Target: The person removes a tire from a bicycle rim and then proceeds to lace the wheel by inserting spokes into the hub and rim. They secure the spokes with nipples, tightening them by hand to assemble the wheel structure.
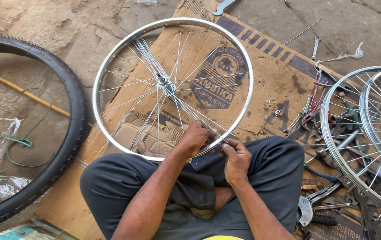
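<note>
Hands are meeting at the near edge of a silver bicycle wheel rim (pixel 110 66), which is lying on flattened cardboard (pixel 270 75) over my lap. I am pinching a spoke (pixel 199 116) with my left hand (pixel 195 138), while my right hand (pixel 236 156) is gripping its end beside the rim. Tools (pixel 315 111) are cluttering the cardboard's right edge.

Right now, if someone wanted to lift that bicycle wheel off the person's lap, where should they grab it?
Probably the bare far arc of the wheel's rim, reached from the cardboard side. The near arc is taken up by the left hand and right hand; the thin, loosely fanned spokes look too flimsy to grip.
</note>
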